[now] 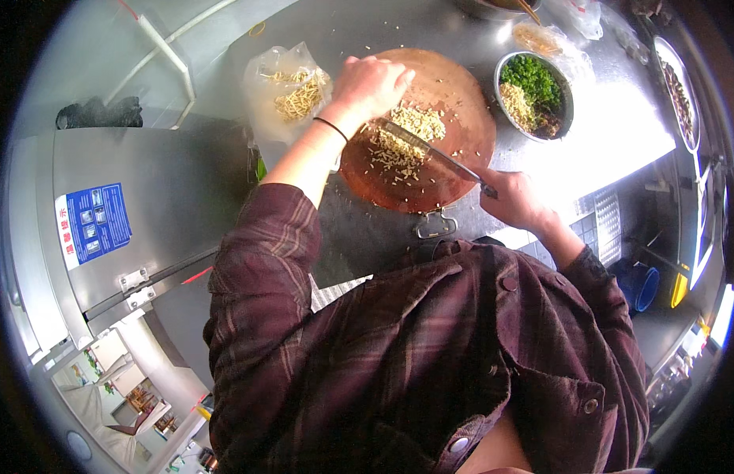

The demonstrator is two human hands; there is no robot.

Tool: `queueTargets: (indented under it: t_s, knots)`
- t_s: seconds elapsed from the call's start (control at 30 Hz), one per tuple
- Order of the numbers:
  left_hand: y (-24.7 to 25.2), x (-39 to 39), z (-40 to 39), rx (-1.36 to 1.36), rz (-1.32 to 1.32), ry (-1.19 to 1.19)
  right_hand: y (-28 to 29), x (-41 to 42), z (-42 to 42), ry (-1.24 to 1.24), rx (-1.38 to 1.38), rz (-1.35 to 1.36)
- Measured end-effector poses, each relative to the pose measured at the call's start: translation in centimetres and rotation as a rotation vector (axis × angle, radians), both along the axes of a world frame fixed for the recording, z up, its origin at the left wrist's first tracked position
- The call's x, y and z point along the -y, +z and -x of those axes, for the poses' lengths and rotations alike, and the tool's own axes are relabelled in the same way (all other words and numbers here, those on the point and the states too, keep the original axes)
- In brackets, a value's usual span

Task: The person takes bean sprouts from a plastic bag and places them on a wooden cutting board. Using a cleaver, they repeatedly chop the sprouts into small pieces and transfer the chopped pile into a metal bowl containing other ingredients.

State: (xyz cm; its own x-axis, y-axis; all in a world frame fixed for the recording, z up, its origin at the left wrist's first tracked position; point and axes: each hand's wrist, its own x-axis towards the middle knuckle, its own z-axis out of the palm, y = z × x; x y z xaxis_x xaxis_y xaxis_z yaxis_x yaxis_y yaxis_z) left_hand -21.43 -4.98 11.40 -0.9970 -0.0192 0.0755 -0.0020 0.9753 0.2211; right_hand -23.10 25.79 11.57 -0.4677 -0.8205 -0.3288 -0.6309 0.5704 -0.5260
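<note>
My right hand (515, 198) grips the handle of a kitchen knife (429, 148), its blade lying slantwise across a round wooden chopping board (464, 101). Chopped pale-yellow strands (417, 121) are heaped on both sides of the blade, with loose bits scattered over the board. My left hand (370, 86) is over the board's upper left, palm down, beside the blade's far end. Whether it touches the knife or holds anything is hidden. Left of the board, a clear plastic bag (263, 115) lies open with longer uncut strands (298, 101) in it.
Right of the board stands a metal bowl (571, 109) with chopped greens, pale bits and dark brown pieces. Plastic bags (580, 23) lie behind it on the steel worktop (367, 243). A metal handle (436, 225) juts from the board's near edge. A long-handled strainer (692, 136) is far right.
</note>
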Motion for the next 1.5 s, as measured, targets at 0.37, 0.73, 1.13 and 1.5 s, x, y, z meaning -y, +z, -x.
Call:
queueTargets:
  t_s: [0.37,0.73,1.13,1.5]
  knots:
    - [-2.0,2.2,-2.7,0.155,-0.033,0.070,0.7,3.0,-0.1,0.070,-0.060,0.035]
    - [-1.3,1.5,-0.2,0.158,-0.036,0.063,0.2,2.1,-1.0,-0.026,-0.029,0.051]
    - [-2.1,0.2,3.7,0.170,-0.041,0.029,1.8,0.9,1.3,-0.089,-0.045,-0.021]
    - [-2.3,0.0,0.8,0.184,-0.105,0.112,-0.2,0.1,2.4,0.026,-0.152,0.057]
